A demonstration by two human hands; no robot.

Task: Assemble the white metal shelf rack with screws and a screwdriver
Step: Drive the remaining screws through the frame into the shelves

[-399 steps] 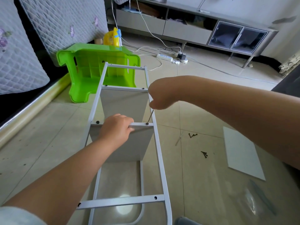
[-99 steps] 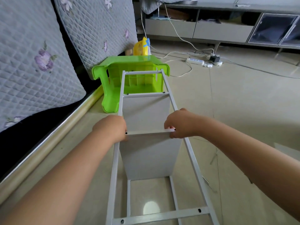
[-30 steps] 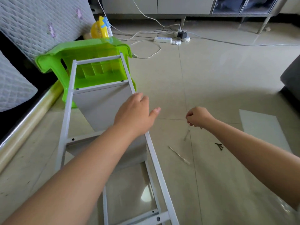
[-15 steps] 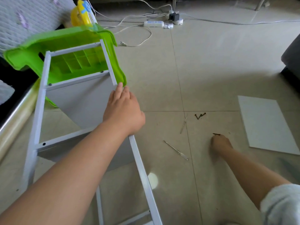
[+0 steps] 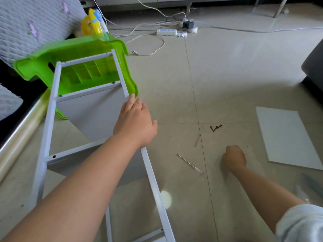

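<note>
Left hand [image 5: 135, 122] rests flat-fingered on the rack [image 5: 150, 173], steadying it; right hand [image 5: 234, 157], fingers curled, reaches floor near screws [image 5: 215, 127], contents unclear.

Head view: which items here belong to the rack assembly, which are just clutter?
Job:
white metal rack frame, under left hand
clear-handled screwdriver
dark screws
loose white shelf panel
right hand, on the floor

Lying about:
green plastic stool
white power strip
yellow plastic item
</note>
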